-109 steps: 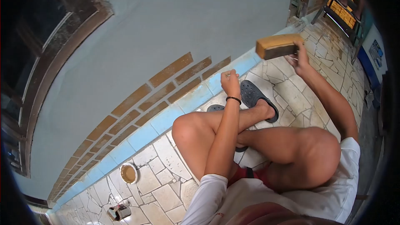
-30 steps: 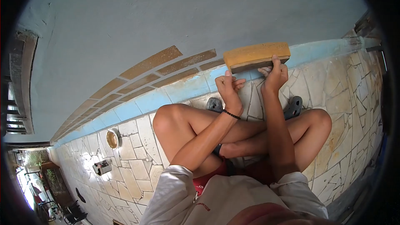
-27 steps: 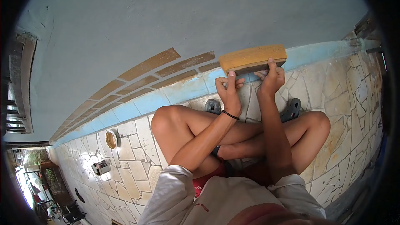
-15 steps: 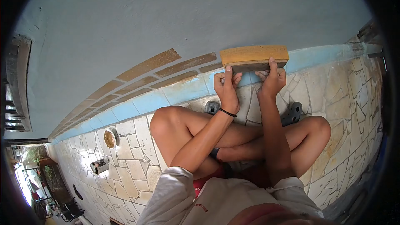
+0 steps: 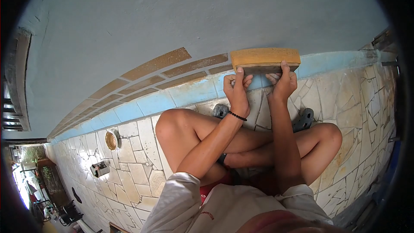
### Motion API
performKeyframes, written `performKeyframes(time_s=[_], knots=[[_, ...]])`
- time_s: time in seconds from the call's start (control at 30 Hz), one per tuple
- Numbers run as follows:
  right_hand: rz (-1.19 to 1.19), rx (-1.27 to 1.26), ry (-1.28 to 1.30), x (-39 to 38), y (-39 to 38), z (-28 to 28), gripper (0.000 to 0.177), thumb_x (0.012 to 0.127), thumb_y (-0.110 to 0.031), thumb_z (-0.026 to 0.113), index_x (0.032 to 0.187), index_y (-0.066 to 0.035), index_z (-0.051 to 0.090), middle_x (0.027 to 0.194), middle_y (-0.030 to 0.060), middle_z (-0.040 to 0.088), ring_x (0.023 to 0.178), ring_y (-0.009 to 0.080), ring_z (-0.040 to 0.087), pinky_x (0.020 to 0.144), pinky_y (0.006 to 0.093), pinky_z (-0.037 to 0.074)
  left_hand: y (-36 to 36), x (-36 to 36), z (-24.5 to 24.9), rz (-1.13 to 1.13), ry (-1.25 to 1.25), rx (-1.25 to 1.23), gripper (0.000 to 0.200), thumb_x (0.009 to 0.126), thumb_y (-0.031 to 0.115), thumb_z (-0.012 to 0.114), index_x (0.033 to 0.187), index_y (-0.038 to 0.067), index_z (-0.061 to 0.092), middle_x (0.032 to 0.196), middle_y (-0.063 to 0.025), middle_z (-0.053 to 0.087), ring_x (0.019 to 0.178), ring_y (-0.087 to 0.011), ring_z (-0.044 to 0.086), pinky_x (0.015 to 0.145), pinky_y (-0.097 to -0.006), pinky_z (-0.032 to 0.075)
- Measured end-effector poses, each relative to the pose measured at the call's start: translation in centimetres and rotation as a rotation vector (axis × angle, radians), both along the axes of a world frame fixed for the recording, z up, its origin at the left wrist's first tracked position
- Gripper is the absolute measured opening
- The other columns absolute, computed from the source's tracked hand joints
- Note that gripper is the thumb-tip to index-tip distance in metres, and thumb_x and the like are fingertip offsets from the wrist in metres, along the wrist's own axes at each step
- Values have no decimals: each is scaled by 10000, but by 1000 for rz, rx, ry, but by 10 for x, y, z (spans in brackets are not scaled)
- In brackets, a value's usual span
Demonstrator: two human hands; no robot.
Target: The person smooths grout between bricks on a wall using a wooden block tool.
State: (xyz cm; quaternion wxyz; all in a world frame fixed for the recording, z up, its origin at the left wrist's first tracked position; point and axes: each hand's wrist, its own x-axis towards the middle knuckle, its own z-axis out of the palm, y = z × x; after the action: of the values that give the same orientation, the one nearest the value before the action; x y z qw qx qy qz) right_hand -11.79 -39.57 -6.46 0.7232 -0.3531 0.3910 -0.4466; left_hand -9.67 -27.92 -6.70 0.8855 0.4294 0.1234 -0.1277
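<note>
A long yellow sponge block (image 5: 265, 54) with a darker, brownish lower side is held against the grey wall (image 5: 207, 13), just above the blue tile strip. My left hand (image 5: 236, 87) grips its lower left edge, thumb up on the dark side and fingers curled. Near the block's lower right end, my right hand (image 5: 282, 82) holds on in the same way. To the left of the block, rows of brown brick shapes (image 5: 196, 65) run along the wall with grey lines between them. The wall surface behind the block is hidden.
Blue tiles (image 5: 156, 102) line the wall's foot above a floor of irregular pale stone (image 5: 133, 175). A round container (image 5: 111, 140) with brownish contents and a small boxy object (image 5: 100, 169) stand to the left. Dark shoes (image 5: 303, 120) are by my crossed legs.
The view has shifted slightly, so the block and both hands appear a little lower and further right. Both hands keep the same hold, and the block stays against the wall.
</note>
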Motion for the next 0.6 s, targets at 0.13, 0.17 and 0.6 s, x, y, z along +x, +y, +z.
performKeyframes(time_s=[0.13, 0.17, 0.6], knots=[[-2, 3, -2, 1, -1, -1, 375, 906, -204, 810, 805, -78, 472, 824, 87, 556, 571, 190, 598, 509, 378, 620, 0, 0, 0, -3, 12, 6, 326, 997, 322, 747, 956, 88, 524, 930, -52, 608, 889, -209, 723, 760, -291, 580], [1, 4, 0, 0, -2, -2, 374, 906, -204, 810, 806, -76, 473, 823, 86, 550, 575, 191, 600, 508, 379, 621, 0, 0, 0, -4, 18, 4, 326, 996, 320, 747, 956, 87, 523, 928, -53, 607, 893, -211, 725, 761, -291, 582], [32, 10, 3, 1, -3, -1, 374, 915, -222, 808, 824, -64, 482, 830, 82, 534, 612, 192, 606, 534, 376, 628, -1, 3, -3, -18, 28, -30, 315, 997, 296, 746, 955, 76, 524, 908, -60, 603, 911, -229, 732, 794, -305, 611]])
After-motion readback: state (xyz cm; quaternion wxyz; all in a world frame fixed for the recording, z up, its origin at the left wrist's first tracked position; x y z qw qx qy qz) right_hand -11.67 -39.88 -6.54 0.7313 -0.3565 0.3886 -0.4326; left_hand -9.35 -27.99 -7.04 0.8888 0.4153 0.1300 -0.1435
